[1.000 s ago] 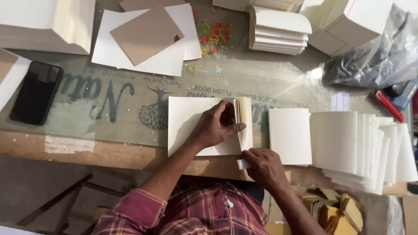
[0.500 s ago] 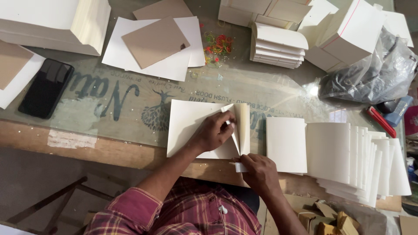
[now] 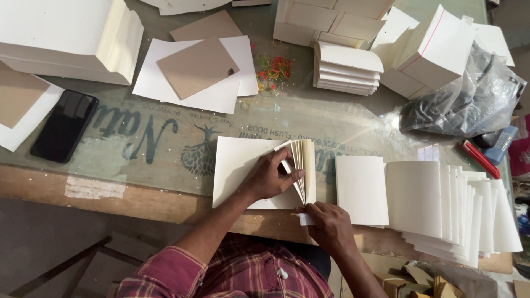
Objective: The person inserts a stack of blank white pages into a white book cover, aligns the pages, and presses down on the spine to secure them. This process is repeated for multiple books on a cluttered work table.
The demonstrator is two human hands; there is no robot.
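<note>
A cream folded booklet of paper (image 3: 237, 165) lies open at the table's near edge. My left hand (image 3: 272, 177) presses on its left page, fingers spread into the fanned leaves (image 3: 305, 163) standing up at the fold. My right hand (image 3: 326, 223) sits just below the fold at the table edge, pinching the bottom corner of the leaves and a small white scrap. To the right, a single folded section (image 3: 361, 190) lies flat, followed by a fanned row of several more sections (image 3: 452, 204).
A black phone (image 3: 64, 125) lies at the left. Stacks of paper blocks (image 3: 66, 38) and folded sections (image 3: 346, 69) stand at the back, brown card on white sheets (image 3: 196, 67), coloured rubber bands (image 3: 273, 67), a plastic bag (image 3: 469, 105), a red-handled tool (image 3: 477, 157).
The leaves at the fold have fanned out wider under my left fingers. My right hand has stayed at the bottom of the fold. The camera has shifted slightly.
</note>
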